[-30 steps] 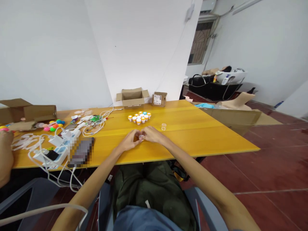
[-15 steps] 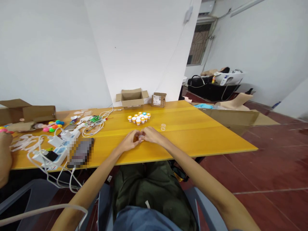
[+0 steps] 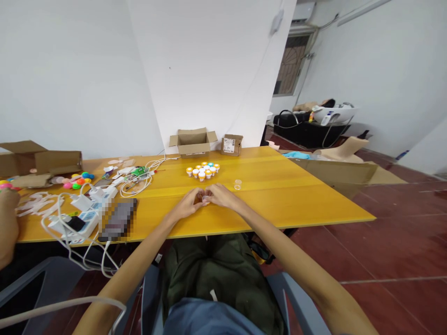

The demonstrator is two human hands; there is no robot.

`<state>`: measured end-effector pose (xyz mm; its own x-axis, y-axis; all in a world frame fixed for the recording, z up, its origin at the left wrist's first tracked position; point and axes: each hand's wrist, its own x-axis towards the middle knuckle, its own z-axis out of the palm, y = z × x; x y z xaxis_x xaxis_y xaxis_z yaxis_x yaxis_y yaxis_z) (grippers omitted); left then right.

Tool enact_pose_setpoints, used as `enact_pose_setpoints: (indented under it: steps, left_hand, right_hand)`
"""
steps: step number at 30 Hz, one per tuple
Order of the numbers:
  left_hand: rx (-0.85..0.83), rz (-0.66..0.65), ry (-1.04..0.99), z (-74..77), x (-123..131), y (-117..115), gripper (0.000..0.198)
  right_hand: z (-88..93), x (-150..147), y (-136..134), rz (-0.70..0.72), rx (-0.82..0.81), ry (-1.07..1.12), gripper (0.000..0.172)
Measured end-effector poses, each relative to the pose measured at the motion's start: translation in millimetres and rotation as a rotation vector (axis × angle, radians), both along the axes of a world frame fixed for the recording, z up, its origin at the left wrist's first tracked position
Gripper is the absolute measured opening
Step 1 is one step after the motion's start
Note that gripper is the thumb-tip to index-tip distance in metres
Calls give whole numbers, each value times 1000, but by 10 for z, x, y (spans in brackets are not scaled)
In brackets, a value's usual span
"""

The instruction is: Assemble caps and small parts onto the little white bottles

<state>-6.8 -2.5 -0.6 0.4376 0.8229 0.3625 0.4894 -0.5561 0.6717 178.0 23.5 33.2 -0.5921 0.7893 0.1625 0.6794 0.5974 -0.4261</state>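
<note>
My left hand (image 3: 186,204) and my right hand (image 3: 220,195) meet over the yellow table (image 3: 279,195), fingers curled together round a small clear container (image 3: 205,200) pinched between them. Beyond my hands stands a cluster of several small jars (image 3: 203,170) with orange, white and blue lids. A single small clear cup (image 3: 238,184) sits on the table to the right of my right hand.
An open cardboard box (image 3: 193,141) and a smaller box (image 3: 232,144) stand at the table's far edge. White cables, chargers (image 3: 82,214) and a dark phone (image 3: 118,218) crowd the left side, with coloured balls (image 3: 77,180). Another person's arm (image 3: 7,223) shows at far left.
My hands have stayed together on the small container; only the camera view has shifted slightly.
</note>
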Motion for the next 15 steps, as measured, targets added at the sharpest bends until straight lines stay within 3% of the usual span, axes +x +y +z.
enact_pose_setpoints:
  steps: [15]
  left_hand:
    - [17,51,43,20,17,-44,23]
  right_hand:
    - [-11,93,-39,-80,-23,144,9]
